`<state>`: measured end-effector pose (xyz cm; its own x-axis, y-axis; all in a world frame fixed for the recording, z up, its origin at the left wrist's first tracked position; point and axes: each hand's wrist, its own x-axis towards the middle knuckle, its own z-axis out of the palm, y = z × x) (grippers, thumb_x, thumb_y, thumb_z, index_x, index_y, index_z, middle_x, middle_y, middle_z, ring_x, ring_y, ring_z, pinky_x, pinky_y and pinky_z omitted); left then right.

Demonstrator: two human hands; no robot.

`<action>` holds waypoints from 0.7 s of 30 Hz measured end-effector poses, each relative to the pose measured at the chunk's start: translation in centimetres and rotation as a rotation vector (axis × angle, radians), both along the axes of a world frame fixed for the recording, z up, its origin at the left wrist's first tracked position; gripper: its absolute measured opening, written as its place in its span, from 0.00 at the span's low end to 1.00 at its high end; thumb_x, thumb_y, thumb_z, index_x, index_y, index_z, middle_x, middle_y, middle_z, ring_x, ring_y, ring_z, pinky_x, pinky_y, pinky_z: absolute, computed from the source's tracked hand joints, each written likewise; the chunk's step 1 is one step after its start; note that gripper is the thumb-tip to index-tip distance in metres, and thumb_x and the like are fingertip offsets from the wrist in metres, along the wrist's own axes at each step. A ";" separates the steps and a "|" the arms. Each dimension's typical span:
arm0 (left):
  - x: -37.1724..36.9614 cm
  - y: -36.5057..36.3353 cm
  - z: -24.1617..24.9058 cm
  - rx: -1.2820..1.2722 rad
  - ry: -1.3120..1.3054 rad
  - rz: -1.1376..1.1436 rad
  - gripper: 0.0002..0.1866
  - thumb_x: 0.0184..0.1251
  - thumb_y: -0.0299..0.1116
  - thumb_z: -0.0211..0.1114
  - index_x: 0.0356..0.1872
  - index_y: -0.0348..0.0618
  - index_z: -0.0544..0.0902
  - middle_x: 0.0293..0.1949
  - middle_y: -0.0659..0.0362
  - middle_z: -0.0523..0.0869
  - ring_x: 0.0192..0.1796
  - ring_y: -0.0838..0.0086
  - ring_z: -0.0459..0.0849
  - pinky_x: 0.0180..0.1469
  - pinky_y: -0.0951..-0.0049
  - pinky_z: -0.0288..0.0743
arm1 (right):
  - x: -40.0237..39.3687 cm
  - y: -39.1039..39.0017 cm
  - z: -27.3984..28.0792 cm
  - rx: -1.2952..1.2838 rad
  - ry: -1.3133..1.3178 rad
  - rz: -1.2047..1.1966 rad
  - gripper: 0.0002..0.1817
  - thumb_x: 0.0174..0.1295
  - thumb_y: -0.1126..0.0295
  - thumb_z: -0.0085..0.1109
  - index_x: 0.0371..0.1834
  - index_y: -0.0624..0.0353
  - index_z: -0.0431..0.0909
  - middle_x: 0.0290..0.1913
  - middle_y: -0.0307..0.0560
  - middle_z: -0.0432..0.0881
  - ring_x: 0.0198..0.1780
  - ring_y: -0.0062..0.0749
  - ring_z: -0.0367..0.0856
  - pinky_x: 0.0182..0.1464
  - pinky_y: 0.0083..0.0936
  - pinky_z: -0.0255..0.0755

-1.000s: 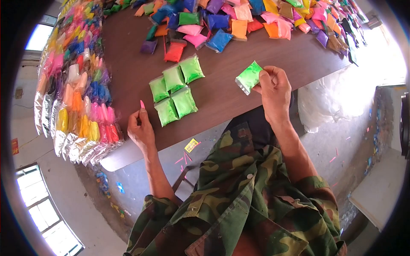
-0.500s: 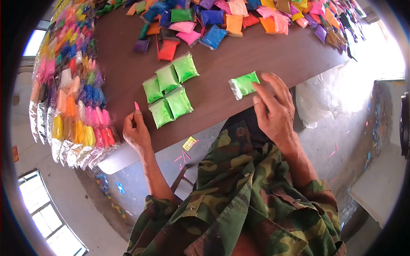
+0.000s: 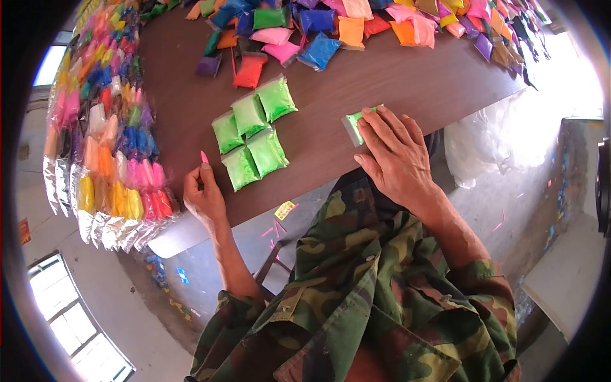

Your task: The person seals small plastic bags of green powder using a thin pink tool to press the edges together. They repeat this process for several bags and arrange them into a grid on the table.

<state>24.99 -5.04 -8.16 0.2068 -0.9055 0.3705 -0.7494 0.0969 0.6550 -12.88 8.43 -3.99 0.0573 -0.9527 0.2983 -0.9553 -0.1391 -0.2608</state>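
Note:
My left hand (image 3: pixel 205 191) rests at the table's near left edge, its fingers pinched around a small pink strip (image 3: pixel 203 156) that points up. On the right, my right hand (image 3: pixel 399 149) lies with stretched fingers over a green packet (image 3: pixel 353 127), covering most of it. Between my hands, several bright green packets (image 3: pixel 267 151) lie grouped on the brown table (image 3: pixel 318 95), some of them touching.
Rows of colourful clear-wrapped packets (image 3: pixel 105 159) cover the table's left side. Many loose coloured packets (image 3: pixel 319 51) are heaped along the far side. Clear plastic (image 3: pixel 487 137) hangs beyond the right edge. Pink strips and a yellow card (image 3: pixel 284 210) lie on the floor.
My right hand has come down flat over the single green packet, hiding more of it. My left hand stays in place with the pink strip.

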 end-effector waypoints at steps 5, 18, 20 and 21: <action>-0.1 -0.1 0.2 -0.011 -0.023 0.009 0.13 0.78 0.38 0.74 0.41 0.36 0.91 0.29 0.60 0.87 0.33 0.77 0.80 0.40 0.69 0.77 | -0.1 0.3 0.3 -0.021 -0.064 0.000 0.31 0.65 0.60 0.77 0.71 0.57 0.83 0.76 0.45 0.76 0.79 0.44 0.72 0.75 0.51 0.68; 0.5 -0.4 -0.4 -0.026 -0.075 -0.017 0.14 0.78 0.39 0.74 0.40 0.36 0.91 0.28 0.59 0.87 0.32 0.76 0.82 0.38 0.68 0.76 | -1.6 1.8 0.4 -0.073 -0.064 -0.024 0.29 0.61 0.61 0.80 0.66 0.52 0.85 0.67 0.50 0.76 0.71 0.49 0.76 0.69 0.49 0.71; 0.4 -0.4 -0.5 -0.019 -0.062 -0.001 0.14 0.78 0.39 0.74 0.40 0.36 0.91 0.29 0.59 0.87 0.32 0.76 0.82 0.39 0.68 0.77 | -1.2 1.8 0.5 -0.067 -0.089 -0.056 0.29 0.60 0.61 0.81 0.66 0.51 0.85 0.63 0.50 0.76 0.68 0.49 0.77 0.66 0.49 0.72; 0.5 -0.4 -0.5 -0.017 -0.059 0.010 0.14 0.78 0.39 0.74 0.40 0.36 0.91 0.29 0.59 0.88 0.33 0.75 0.83 0.39 0.67 0.78 | -1.3 1.8 0.6 -0.063 -0.104 -0.066 0.30 0.59 0.61 0.81 0.66 0.50 0.85 0.62 0.49 0.77 0.67 0.48 0.78 0.65 0.48 0.72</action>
